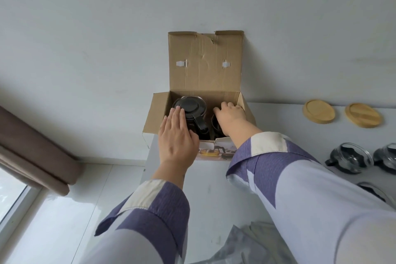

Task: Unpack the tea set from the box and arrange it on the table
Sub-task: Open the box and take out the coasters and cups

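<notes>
Head view: left hand lies flat, fingers spread, on the teapot lid inside the box; right hand reaches in beside it, grip hidden. Glass looks fragile, slippery — take the black handle, support underneath.

One view only — a wide-angle camera worn on the head, looking forward and steeply down along both forearms. The left hand and right hand sit near the picture's middle, close to the lens, with the open box just beyond them against the wall. The table runs off right of the hands — the floor lies left, below them.
</notes>
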A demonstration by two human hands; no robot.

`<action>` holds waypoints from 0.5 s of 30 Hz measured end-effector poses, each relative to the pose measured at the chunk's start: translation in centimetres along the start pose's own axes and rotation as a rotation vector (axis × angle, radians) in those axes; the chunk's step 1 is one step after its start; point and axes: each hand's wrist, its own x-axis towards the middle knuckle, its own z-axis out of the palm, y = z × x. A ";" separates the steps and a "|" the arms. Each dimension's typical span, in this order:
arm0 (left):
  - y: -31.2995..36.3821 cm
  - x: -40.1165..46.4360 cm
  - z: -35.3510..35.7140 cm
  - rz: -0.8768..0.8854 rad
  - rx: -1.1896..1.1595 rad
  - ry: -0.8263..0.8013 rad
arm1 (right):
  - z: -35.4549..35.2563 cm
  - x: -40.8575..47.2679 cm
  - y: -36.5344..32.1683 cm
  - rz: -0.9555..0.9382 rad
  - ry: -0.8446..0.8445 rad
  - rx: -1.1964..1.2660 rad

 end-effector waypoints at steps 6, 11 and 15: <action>0.1 -0.2 -0.3 0.012 0.010 -0.026 | -1.6 -1.6 1.3 -0.071 0.164 -0.012; 0.1 -0.2 -0.5 0.012 0.002 -0.044 | -2.6 -3.4 2.5 -0.063 0.160 0.314; 0.1 -0.3 -0.7 0.008 -0.002 -0.044 | -3.1 -3.8 2.9 -0.052 0.175 0.519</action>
